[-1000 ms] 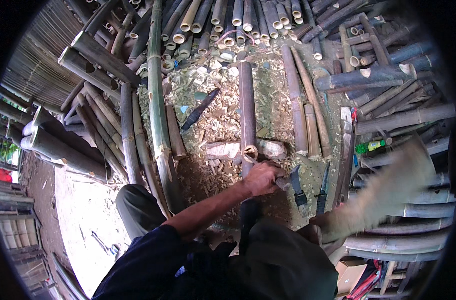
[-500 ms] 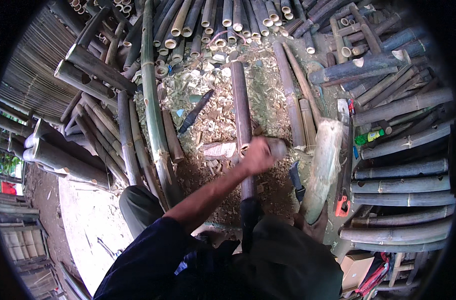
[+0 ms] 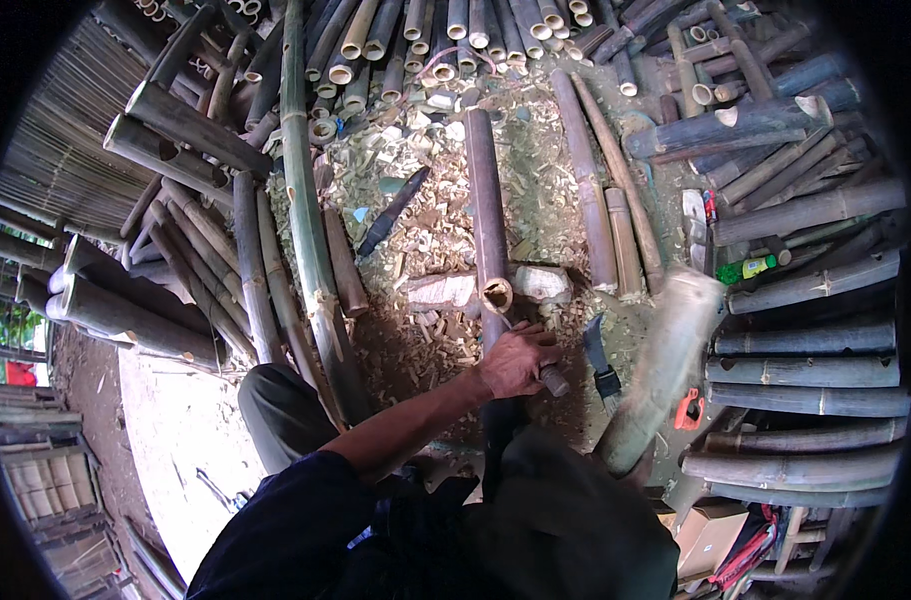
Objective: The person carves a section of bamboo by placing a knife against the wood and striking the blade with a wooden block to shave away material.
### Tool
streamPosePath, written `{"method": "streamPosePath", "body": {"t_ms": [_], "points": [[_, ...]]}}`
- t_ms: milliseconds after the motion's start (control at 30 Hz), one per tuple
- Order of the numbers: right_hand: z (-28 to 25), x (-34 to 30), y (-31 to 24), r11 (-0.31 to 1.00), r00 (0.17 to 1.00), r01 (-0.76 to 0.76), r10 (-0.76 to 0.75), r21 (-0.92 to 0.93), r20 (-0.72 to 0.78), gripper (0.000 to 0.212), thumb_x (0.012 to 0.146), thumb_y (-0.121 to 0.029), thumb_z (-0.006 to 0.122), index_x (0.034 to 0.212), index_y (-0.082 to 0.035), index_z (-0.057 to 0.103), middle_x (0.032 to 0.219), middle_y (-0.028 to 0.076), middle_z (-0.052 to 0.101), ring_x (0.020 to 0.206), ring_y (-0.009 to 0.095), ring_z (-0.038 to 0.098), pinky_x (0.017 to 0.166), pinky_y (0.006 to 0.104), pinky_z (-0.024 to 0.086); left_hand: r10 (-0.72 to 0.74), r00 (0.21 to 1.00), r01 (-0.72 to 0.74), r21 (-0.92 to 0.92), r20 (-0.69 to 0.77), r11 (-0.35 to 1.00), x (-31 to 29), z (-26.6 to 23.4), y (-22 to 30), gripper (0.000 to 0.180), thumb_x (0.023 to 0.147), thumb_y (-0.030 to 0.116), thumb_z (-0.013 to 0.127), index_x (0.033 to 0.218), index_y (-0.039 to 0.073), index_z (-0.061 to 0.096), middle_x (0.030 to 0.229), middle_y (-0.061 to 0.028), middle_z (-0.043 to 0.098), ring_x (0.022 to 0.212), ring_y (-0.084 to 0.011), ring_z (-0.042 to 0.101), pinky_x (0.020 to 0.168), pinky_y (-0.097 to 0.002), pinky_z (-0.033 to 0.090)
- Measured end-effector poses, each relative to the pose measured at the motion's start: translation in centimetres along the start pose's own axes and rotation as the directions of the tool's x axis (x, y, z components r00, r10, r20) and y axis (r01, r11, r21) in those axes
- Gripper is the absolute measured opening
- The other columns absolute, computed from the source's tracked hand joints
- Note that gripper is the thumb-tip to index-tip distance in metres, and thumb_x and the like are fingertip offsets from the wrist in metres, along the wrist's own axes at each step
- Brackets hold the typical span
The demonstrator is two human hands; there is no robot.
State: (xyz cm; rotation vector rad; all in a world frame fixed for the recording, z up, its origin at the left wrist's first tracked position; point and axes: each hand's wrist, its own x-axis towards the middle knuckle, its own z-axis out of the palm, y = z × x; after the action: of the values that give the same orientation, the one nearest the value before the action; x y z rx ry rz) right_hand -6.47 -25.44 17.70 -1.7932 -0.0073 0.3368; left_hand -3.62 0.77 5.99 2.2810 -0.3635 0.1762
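The left hand (image 3: pixel 515 360) has its grip wrapped round a short dark tool handle (image 3: pixel 550 378), fingers pressed closed on it, just below the cut end of a long brown bamboo pole (image 3: pixel 487 220). The pole lies lengthwise on the chip-strewn ground, its hollow near end (image 3: pixel 496 295) resting by a pale stone block (image 3: pixel 541 283).

The right hand isn't clearly in view, so can't tell its grip. A thick pale-green bamboo section (image 3: pixel 660 370) shows blurred at the right, approx. upright and tilted.

Handling, as a judgement:
- The pole looks stiff, hard and fairly heavy.
- Its smooth skin is prob. slippery, and the cut rim is sharp and apt to splinter.
- Best held mid-shaft, near a node, w/ a full wrap.
- The pale section is wider, so it needs a broad hold low down.

A dark flat blade (image 3: pixel 393 210) lies among the shavings, well apart.
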Motion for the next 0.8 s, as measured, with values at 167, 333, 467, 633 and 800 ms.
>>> {"method": "streamPosePath", "body": {"t_ms": [167,333,467,633,800], "points": [[2.7,1.6,-0.2,0.976,0.995,0.078,-0.065,-0.202,0.071,0.082,0.072,-0.008,0.086,0.141,0.000,0.042,0.121,0.017,0.061,0.107,0.027,0.064,0.089,0.0393,0.054,0.170,0.973,-0.157,0.088,-0.158,0.984,-1.5,1.2,-1.7,0.060,0.062,0.033,0.076,0.117,0.010,0.068,0.124,-0.0134,0.065,0.122,-0.0363,0.059,0.109,-0.0484,0.044],[4.5,2.1,0.0,0.933,0.986,0.130,-0.086,-0.336,0.142,0.082,0.074,-0.009,0.086,0.141,0.001,0.041,0.122,0.017,0.061,0.109,0.026,0.063,0.090,0.0391,0.053,0.006,0.996,-0.003,-0.035,0.090,0.999,-0.7,-1.0,-0.4,0.056,0.060,0.028,0.076,0.113,0.010,0.070,0.111,-0.0149,0.064,0.111,-0.0365,0.060,0.098,-0.0492,0.047],[4.3,2.0,-0.2,0.944,0.990,0.124,-0.095,-0.306,0.109,0.082,0.075,-0.011,0.086,0.141,0.001,0.041,0.123,0.017,0.061,0.110,0.026,0.063,0.091,0.0389,0.053,0.041,0.999,-0.040,-0.088,0.015,0.995,-0.6,-0.2,-0.2,0.053,0.059,0.025,0.075,0.110,0.012,0.069,0.105,-0.0136,0.063,0.106,-0.0358,0.060,0.096,-0.0481,0.046],[5.6,3.0,2.0,0.896,0.984,0.174,-0.137,-0.409,0.118,0.082,0.076,-0.012,0.087,0.142,0.001,0.040,0.124,0.017,0.060,0.112,0.026,0.063,0.092,0.0387,0.053,0.113,0.978,-0.084,0.162,-0.175,0.983,-1.7,3.2,-2.2,0.035,0.064,0.028,0.076,0.093,0.008,0.074,0.102,-0.0160,0.070,0.101,-0.0325,0.067,0.090,-0.0464,0.052],[4.4,3.1,-2.1,0.990,0.977,0.075,-0.050,-0.117,0.208,0.082,0.077,-0.014,0.087,0.142,0.001,0.040,0.125,0.018,0.060,0.113,0.025,0.062,0.094,0.0384,0.053,-0.358,0.914,0.328,-0.170,-0.192,0.929,6.7,-1.7,-3.5,0.036,0.090,0.040,0.072,0.091,0.005,0.076,0.075,-0.0205,0.069,0.064,-0.0362,0.068,0.063,-0.0445,0.058]]}}
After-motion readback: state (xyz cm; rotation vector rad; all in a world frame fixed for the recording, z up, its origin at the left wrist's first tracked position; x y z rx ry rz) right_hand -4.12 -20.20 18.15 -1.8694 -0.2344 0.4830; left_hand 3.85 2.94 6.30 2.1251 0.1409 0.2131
